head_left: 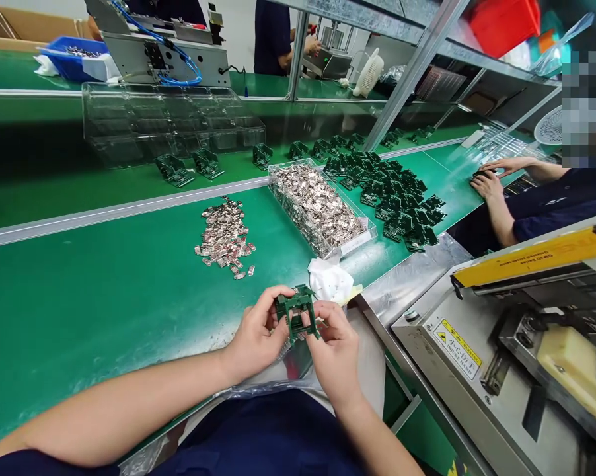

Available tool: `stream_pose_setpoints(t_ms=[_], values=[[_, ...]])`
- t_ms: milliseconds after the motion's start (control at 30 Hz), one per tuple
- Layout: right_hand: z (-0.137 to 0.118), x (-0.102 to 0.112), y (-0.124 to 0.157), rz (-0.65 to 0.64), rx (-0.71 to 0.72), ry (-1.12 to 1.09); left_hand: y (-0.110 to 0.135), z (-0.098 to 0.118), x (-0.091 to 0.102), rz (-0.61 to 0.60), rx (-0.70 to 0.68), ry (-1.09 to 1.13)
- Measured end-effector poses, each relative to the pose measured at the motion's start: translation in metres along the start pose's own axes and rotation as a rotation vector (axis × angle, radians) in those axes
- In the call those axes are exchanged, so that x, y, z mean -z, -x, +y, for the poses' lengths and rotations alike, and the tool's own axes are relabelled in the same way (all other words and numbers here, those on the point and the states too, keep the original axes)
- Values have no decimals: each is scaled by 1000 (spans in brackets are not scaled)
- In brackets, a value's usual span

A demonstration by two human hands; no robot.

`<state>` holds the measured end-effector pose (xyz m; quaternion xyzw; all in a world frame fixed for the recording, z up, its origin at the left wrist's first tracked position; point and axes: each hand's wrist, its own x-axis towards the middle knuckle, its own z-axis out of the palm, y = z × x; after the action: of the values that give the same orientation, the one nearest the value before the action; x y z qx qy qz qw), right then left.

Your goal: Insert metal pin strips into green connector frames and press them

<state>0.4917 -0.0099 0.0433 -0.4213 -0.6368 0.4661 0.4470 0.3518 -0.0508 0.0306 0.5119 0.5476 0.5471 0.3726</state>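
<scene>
I see a small green plastic frame [297, 312], boxy and open-sided, held over the near edge of the smooth green bench mat [104, 297]. My left hand [253, 337] pinches its left side and my right hand [335, 350] pinches its right, with the fingers curled in. Just beyond lies a crumpled white cloth [330, 281]. Farther off, a loose heap of shiny metal clips [225, 237] sits left of a clear tray [357, 242] holding more. A pile of green frames [402, 198] spreads to its right.
</scene>
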Motion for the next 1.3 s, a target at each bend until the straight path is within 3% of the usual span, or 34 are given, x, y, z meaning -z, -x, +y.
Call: stream_pose_setpoints(t_ms=[333,500,633,767,867,967,1100,1300], values=[[-1,-11,3,92,-262,-384,2,9,-2,10,23,36],[0,-12,11,145,-291,-453,8,6,-8,-33,57,71],[7,5,16,148,-276,-409,5,7,-12,-75,122,178],[29,29,27,246,-267,-257,-9,11,-15,50,208,312],[47,30,34,85,-356,-201,-23,9,-24,77,235,376],[57,14,38,-78,-380,-215,-32,1,-41,33,227,432],[59,-4,40,-107,-363,-229,-34,-10,-54,37,221,483],[71,-8,48,-109,-289,-217,-32,-15,-51,-9,197,461]])
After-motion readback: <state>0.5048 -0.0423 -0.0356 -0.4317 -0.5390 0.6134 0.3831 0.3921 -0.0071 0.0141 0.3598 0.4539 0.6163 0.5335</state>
